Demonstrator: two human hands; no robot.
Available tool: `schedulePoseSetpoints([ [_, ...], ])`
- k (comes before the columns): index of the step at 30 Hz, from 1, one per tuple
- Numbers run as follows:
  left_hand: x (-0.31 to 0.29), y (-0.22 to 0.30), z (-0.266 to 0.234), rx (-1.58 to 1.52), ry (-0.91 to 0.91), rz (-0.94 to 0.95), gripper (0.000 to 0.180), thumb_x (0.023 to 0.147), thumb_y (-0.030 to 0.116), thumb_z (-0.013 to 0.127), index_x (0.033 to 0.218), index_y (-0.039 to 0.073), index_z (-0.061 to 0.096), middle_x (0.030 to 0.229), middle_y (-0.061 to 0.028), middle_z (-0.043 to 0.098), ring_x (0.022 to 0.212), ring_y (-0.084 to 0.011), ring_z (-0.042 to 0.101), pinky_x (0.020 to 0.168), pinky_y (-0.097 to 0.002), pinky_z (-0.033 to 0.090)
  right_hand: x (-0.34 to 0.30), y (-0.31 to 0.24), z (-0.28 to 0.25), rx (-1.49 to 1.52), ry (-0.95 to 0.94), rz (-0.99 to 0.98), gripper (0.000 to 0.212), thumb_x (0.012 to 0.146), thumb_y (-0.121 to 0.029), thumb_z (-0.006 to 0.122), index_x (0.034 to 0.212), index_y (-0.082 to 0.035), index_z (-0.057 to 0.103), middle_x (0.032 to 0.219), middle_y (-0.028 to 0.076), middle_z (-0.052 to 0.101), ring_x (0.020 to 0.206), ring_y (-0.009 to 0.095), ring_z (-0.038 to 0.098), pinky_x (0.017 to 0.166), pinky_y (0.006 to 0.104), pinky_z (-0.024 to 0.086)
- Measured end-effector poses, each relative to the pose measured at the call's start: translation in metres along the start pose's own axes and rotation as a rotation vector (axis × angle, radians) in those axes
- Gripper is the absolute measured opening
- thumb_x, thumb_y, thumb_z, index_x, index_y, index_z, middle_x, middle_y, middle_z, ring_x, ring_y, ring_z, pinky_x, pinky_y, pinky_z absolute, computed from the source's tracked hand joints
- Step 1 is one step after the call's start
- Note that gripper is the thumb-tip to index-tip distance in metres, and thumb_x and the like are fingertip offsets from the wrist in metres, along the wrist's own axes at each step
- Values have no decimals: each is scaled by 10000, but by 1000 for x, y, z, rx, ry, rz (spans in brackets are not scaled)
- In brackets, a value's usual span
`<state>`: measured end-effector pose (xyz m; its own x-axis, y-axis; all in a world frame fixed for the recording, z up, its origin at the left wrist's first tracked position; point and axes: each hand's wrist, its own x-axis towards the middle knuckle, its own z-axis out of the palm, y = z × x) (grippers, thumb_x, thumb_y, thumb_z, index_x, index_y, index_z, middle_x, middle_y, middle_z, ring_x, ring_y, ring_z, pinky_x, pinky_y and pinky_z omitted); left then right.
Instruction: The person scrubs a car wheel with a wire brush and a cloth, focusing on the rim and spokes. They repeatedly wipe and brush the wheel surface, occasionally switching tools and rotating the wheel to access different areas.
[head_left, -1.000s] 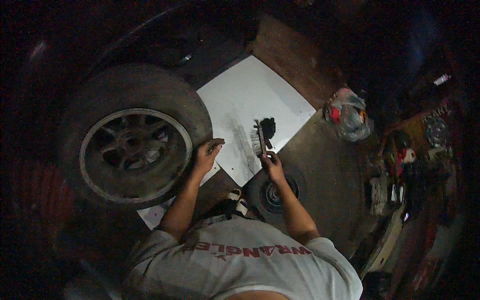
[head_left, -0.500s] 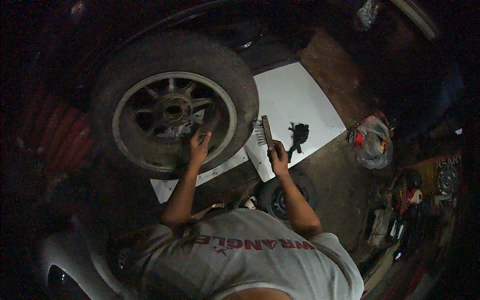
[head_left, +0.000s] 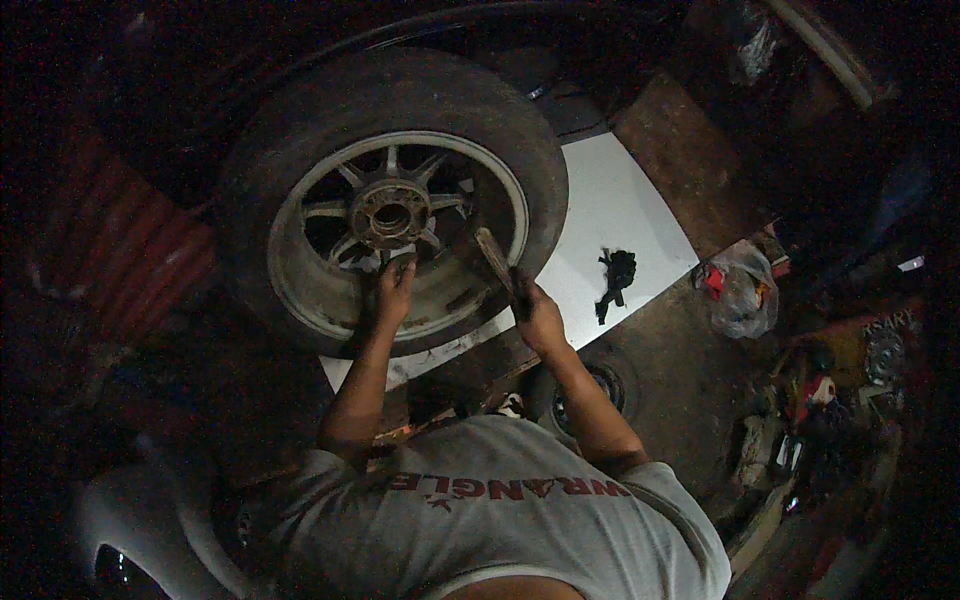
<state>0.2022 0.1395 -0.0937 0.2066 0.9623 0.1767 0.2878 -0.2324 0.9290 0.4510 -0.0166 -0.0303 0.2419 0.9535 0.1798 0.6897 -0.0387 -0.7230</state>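
A large car wheel (head_left: 503, 175), its dull metal rim spoked around an open hub, stands in front of me, tilted. My left hand (head_left: 396, 295) reaches into the rim, fingers closed around the end of a lower spoke below the hub; exactly how they grip is partly hidden. In my right hand (head_left: 541, 318) is a wire brush (head_left: 494, 256) with a wooden handle. Its head lies over the right inner side of the rim, and the bristles are hard to make out in the dim light.
Under the wheel lies a white board (head_left: 640, 200) with a black rag (head_left: 616, 280) on it. A smaller wheel (head_left: 600, 395) is close by my right forearm. Farther right are a clear plastic bag (head_left: 742, 295) and cluttered tools (head_left: 785, 450). Red corrugated sheet (head_left: 150, 230) stands left.
The wheel has shifted right in view. My right hand has brought the brush left and turned it onto the rim. My left hand has moved slightly up to the spoke.
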Motion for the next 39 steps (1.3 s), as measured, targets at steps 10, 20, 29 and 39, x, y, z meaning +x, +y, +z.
schedulePoseSetpoints([
  [10,-2,11,-33,52,88,9,345,970,280,538,1170,6,600,1041,-159,669,969,-256,625,880,-374,454,33,-21,6,-382,-4,52,424,841,-86,513,1258,-150,557,803,235,645,748,426,645,646,509,521],
  [20,-6,9,-52,-24,126,-47,334,972,276,530,1169,15,596,1058,-151,655,961,-266,621,869,-358,454,49,-47,-19,-370,23,7,593,842,-80,510,1406,-252,443,960,228,630,812,417,636,671,487,520],
  [29,7,-26,-35,-249,102,-74,318,959,254,559,1171,22,603,1070,-130,653,990,-207,603,896,-328,439,27,-17,9,-207,-18,42,579,830,-38,528,1383,-201,478,1045,256,625,921,432,619,788,470,516],
  [39,11,18,-58,-125,202,-2,285,944,175,561,1146,-19,612,1107,-149,635,1005,-228,589,910,-322,436,37,-23,29,47,53,99,420,898,-177,580,1316,-170,535,1097,260,620,975,436,611,809,464,501],
])
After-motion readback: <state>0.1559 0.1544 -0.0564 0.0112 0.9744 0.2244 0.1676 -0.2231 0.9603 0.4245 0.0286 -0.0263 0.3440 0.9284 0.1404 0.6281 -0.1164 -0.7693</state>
